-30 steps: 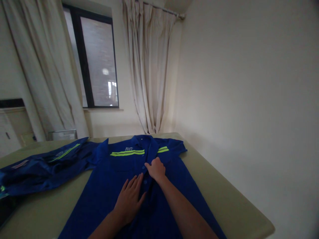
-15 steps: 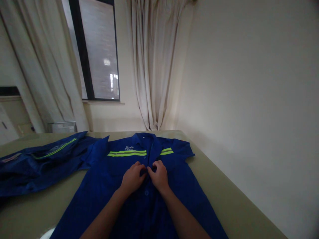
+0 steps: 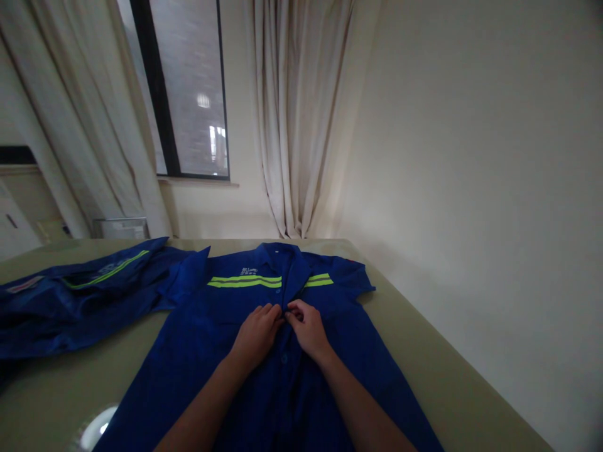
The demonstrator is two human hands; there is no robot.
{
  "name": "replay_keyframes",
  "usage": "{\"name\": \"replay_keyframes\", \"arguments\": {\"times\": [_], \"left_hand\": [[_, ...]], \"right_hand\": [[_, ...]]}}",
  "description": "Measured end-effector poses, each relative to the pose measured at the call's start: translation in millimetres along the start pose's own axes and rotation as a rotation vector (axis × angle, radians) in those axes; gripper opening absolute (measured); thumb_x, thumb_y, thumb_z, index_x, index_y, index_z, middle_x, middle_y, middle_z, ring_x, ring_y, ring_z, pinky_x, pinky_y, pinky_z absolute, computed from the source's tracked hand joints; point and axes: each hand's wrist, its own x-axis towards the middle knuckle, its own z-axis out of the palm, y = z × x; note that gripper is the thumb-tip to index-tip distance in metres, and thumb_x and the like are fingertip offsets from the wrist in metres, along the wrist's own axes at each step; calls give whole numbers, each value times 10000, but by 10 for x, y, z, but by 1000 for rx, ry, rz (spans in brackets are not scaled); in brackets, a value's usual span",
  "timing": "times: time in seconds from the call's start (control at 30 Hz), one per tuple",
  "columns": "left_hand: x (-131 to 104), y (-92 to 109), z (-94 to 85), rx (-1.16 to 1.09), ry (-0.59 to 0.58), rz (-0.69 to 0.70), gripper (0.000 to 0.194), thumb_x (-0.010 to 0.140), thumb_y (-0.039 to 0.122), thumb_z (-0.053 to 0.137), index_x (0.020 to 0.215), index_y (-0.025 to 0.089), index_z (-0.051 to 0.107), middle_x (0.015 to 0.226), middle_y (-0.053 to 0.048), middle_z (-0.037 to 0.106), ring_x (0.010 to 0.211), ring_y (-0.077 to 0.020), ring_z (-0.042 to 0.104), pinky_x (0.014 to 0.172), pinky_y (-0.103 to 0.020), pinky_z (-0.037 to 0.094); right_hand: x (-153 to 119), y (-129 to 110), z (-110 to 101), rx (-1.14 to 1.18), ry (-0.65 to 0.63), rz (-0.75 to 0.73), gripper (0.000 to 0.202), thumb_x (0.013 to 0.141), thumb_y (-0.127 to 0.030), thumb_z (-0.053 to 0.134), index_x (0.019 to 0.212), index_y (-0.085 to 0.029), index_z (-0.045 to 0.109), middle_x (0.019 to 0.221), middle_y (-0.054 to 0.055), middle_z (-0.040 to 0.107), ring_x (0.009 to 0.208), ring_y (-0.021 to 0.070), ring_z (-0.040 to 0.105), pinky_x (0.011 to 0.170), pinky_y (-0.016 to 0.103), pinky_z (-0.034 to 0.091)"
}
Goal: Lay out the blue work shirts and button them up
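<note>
A blue work shirt (image 3: 226, 351) with short sleeves and a yellow-green reflective stripe lies spread face up, its collar at the far end. At the front placket below the stripe, my left hand (image 3: 258, 329) pinches the cloth edge. Close beside it, my right hand (image 3: 307, 323) pinches the other side, thumb and forefinger together. The fingertips of both hands nearly meet and hide what lies between them. One button (image 3: 278, 290) shows above the hands and another button (image 3: 284, 358) below them.
A second blue garment (image 3: 94, 295) with a similar stripe lies at the left, touching the shirt's sleeve. Both rest on a greenish table (image 3: 424, 351) beside a pale wall (image 3: 480, 188). A shiny white round object (image 3: 98, 429) sits at the lower left. Curtains (image 3: 296, 125) hang behind.
The view has tilted down slightly, so everything sits a little higher and more of the white round object shows. Both hands stay at the placket, fingers slightly shifted.
</note>
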Motion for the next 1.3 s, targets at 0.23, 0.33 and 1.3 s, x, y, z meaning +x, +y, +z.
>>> {"name": "replay_keyframes", "arguments": {"times": [0.23,0.33,1.3], "left_hand": [[16,10,31,23,-9,10,198,994,158,423,961,221,608,1055,-65,652,1016,-229,601,933,-355,461],[30,44,55,44,-22,-43,238,991,131,396,986,213,620,1065,-77,652,1029,-238,601,903,-355,473],[-6,71,-12,-148,85,-80,152,980,170,440,973,235,577,973,-31,656,940,-202,618,842,-300,452]], "right_hand": [[90,62,-125,319,24,153,371,691,-421,823,968,-183,761,910,50,765,871,235,690,782,328,537],[87,70,-192,350,-105,209,418,604,-341,865,976,-177,771,929,49,770,878,240,696,801,336,537],[77,112,-166,112,-131,83,300,640,-228,793,933,-173,765,858,23,749,788,195,664,729,286,499]]}}
